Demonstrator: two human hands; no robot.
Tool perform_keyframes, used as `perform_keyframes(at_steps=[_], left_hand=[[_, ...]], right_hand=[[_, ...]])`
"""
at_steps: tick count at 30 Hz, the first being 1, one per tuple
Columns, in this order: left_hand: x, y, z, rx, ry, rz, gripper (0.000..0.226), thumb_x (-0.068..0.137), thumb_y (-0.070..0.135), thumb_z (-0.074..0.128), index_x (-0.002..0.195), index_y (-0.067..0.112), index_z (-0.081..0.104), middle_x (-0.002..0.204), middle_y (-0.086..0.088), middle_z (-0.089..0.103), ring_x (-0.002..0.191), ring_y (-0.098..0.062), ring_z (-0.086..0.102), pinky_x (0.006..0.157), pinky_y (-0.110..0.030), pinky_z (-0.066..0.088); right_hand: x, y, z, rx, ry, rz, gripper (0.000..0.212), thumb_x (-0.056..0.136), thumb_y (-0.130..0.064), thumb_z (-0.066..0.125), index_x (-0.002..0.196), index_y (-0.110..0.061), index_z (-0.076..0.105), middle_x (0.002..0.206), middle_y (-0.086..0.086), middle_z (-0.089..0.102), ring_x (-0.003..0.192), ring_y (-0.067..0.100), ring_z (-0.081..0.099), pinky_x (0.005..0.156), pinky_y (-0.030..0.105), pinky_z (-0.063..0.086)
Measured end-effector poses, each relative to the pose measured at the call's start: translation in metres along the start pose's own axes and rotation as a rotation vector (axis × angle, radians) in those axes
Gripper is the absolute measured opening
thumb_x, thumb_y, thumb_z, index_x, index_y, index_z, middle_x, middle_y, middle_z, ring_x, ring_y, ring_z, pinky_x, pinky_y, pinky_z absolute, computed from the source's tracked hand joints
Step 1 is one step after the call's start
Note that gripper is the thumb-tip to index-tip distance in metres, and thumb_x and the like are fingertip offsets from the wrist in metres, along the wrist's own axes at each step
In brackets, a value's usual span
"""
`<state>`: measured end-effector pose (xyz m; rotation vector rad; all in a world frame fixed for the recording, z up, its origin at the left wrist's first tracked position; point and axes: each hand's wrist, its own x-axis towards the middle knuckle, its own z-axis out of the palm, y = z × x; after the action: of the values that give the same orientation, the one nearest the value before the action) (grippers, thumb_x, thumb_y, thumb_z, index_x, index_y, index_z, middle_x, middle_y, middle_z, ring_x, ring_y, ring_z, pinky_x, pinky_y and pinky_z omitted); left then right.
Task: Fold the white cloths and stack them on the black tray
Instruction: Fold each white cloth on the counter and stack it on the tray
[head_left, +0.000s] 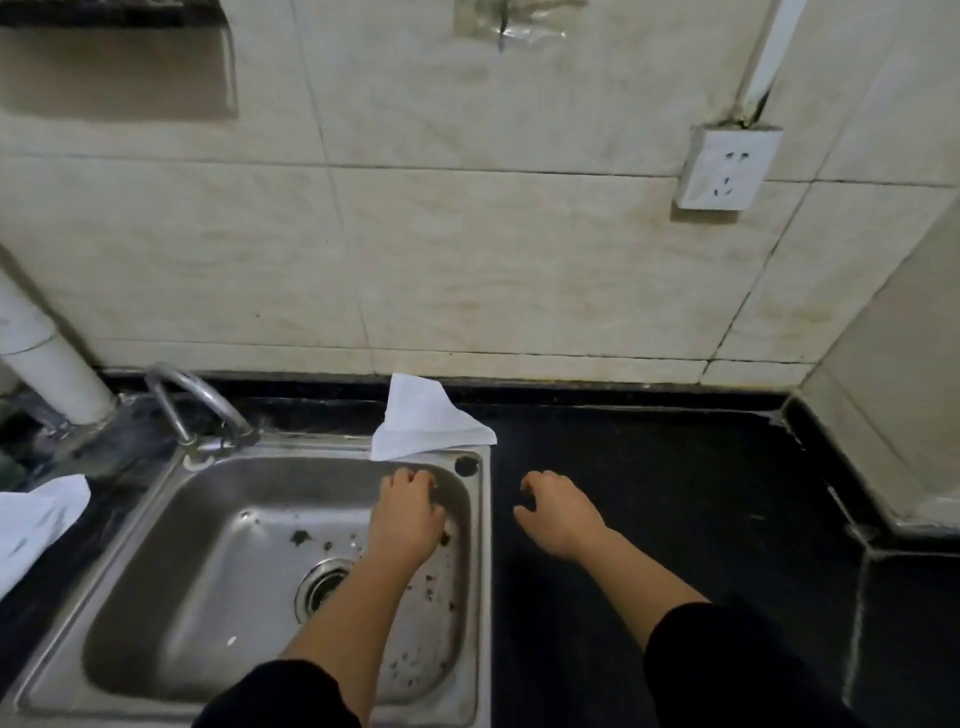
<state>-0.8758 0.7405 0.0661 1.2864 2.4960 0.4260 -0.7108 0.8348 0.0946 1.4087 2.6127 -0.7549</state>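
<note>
**Both hands idle: left hand over the sink, right hand over the countertop**

Each hung loosely curled, gripping nothing, the two apart. A folded white cloth sat on the sink's back rim, just beyond the left hand, its peak raised toward the tiled wall. A second white cloth lay at the far left, well apart from both hands.
</note>
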Motion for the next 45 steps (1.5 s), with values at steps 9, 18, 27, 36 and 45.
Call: perform_keyframes(at_steps=[9,18,27,36,45], left_hand=[[0.123,-0.038,0.029,0.089,-0.111,0.007,0.038,0.091,0.010,0.049,0.128,0.011,0.050,0.135,-0.004,0.045,0.122,-0.023,0.046,0.092,-0.034,0.046],[0.171,-0.055,0.058,0.368,-0.112,0.224,0.031,0.093,0.015,0.046,0.124,0.012,0.051,0.130,-0.006,0.049,0.119,-0.024,0.047,0.094,-0.033,0.041],[0.183,-0.051,0.050,0.350,-0.081,0.212,0.019,0.094,0.009,0.044,0.104,0.013,0.060,0.111,-0.005,0.059,0.102,-0.021,0.057,0.082,-0.029,0.043],[0.177,-0.030,0.022,0.026,0.146,0.266,0.018,0.097,0.013,0.045,0.111,0.008,0.054,0.100,-0.011,0.058,0.083,-0.032,0.057,0.064,-0.036,0.039],[0.125,0.037,-0.029,-0.285,0.302,0.401,0.024,0.101,0.021,0.046,0.111,0.009,0.064,0.103,-0.007,0.062,0.090,-0.023,0.058,0.075,-0.028,0.041]], right_hand=[[0.132,-0.010,0.030,-0.149,-0.064,-0.072,0.026,0.095,-0.020,0.046,0.118,-0.009,0.053,0.121,0.011,0.053,0.114,0.029,0.049,0.092,0.041,0.044],[0.195,-0.014,0.055,-0.367,-0.042,-0.165,0.041,0.090,-0.007,0.052,0.130,-0.008,0.045,0.133,0.012,0.045,0.123,0.028,0.041,0.100,0.038,0.038],[0.209,-0.023,0.055,-0.690,-0.039,-0.353,0.031,0.093,-0.002,0.048,0.123,-0.002,0.053,0.127,0.017,0.053,0.117,0.031,0.049,0.099,0.039,0.037],[0.188,-0.020,0.019,-0.184,0.221,-0.193,0.012,0.095,-0.018,0.044,0.100,-0.011,0.052,0.105,0.007,0.056,0.101,0.025,0.052,0.077,0.031,0.035],[0.092,0.010,-0.065,0.415,0.409,0.006,0.014,0.091,-0.022,0.052,0.084,-0.010,0.051,0.080,0.004,0.054,0.068,0.020,0.049,0.059,0.036,0.039]])
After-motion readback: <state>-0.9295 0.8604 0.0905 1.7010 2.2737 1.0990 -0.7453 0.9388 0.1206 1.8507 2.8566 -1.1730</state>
